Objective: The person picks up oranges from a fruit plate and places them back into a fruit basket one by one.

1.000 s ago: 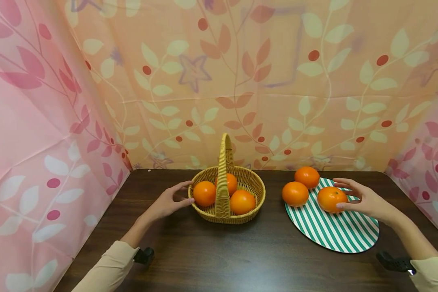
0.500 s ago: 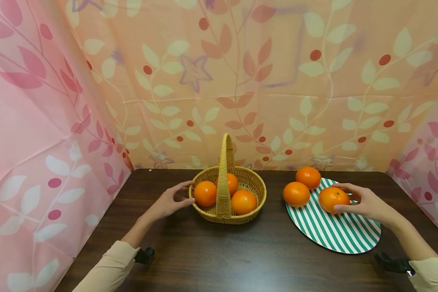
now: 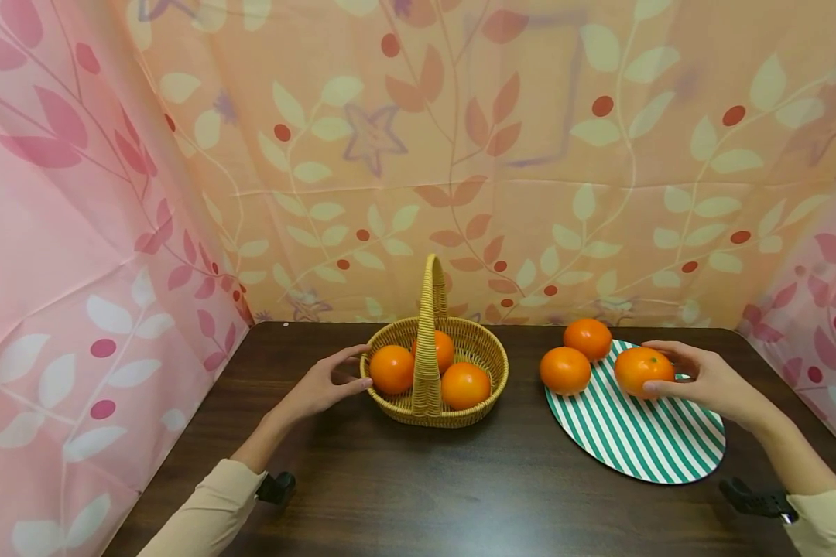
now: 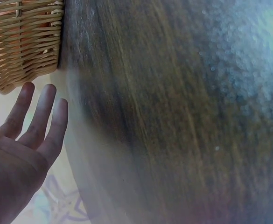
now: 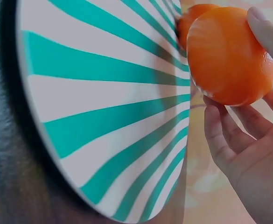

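Note:
In the head view, my right hand [image 3: 710, 384] pinches an orange [image 3: 639, 371] between thumb and fingers, over the back part of the green-and-white striped oval mat [image 3: 658, 445]. The right wrist view shows the thumb across the orange [image 5: 229, 56] and the fingers beneath it. Two more oranges [image 3: 565, 370] sit at the mat's back left edge. My left hand [image 3: 323, 384] rests its spread fingertips and thumb against the left side of a yellow wicker basket [image 3: 453, 418]. Inside the basket lie three oranges [image 3: 465, 385], one partly behind the tall handle [image 3: 428, 333].
The dark wooden table [image 3: 418, 487] runs back to an orange leaf-patterned curtain [image 3: 390, 193]. Pink patterned cloth [image 3: 77, 271] hangs at the left, with more at the right. The basket handle arches well above its rim.
My right hand's fingers have come in on the orange, which has risen slightly and shifted a little to the right. The left hand and basket keep their place.

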